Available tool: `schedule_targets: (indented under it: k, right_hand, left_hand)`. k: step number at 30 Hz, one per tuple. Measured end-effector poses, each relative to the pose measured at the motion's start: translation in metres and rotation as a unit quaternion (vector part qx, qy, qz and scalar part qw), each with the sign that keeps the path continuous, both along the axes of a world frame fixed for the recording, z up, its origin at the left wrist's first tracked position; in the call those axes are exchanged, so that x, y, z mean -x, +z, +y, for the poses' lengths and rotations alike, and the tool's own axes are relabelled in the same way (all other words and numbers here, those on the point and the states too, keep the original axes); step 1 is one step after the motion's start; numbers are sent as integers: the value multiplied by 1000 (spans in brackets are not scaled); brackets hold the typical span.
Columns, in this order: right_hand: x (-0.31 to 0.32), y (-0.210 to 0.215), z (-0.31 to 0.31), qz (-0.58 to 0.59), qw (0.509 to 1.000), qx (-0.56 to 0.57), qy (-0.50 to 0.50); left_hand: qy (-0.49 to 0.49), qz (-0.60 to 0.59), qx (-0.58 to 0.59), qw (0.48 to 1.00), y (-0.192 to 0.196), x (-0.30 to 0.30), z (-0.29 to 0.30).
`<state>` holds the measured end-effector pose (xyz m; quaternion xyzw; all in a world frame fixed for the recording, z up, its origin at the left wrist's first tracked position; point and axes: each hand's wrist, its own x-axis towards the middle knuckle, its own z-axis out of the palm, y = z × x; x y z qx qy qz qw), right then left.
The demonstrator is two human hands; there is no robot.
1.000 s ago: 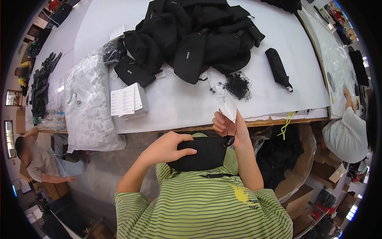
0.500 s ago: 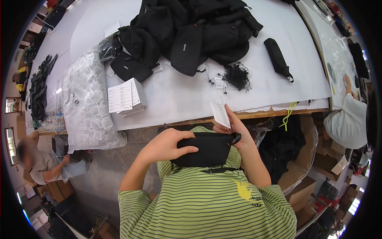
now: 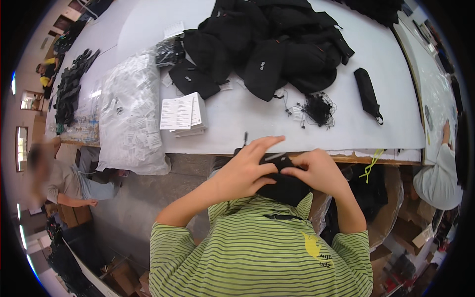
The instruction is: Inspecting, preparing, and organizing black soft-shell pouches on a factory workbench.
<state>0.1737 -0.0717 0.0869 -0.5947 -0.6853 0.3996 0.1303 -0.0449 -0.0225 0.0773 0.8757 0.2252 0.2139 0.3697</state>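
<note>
Close to my chest, at the near table edge, I hold a black zippered pouch [image 3: 288,191]. My left hand [image 3: 243,171] is on its left side, thumb and some fingers closed at its upper edge while the index finger stretches out above. On the right, my right hand [image 3: 319,169] pinches the upper edge between thumb and curled fingers. A light strip shows at the pouch's top between the hands; I cannot make out what it is. The white card is not visible now. Beyond lie a stack of white printed cards [image 3: 179,116] and a tangle of black tag strings [image 3: 319,110].
A heap of black pouches [image 3: 264,64] covers the table's far middle; one slim pouch [image 3: 366,93] lies apart at right. A clear bag of white tags [image 3: 129,116] overhangs the left front edge. Yellow cord [image 3: 372,166] hangs from the edge. People sit at left and right.
My right hand has moved from holding up a white card to pinching the pouch's upper edge. My left hand has shifted up and right. The pouch is tilted, and the whole view has shifted.
</note>
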Motion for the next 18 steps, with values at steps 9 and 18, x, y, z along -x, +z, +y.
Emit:
schedule_targets:
  k: [9, 18]
  right_hand:
    - [-3, -1, -16, 95, 993, 68, 33]
    - [-7, -9, -29, 85, 996, 0, -9]
  left_hand:
    - [-91, 77, 337, 934, -10, 1, 53]
    - [312, 161, -304, 886, -136, 3, 172]
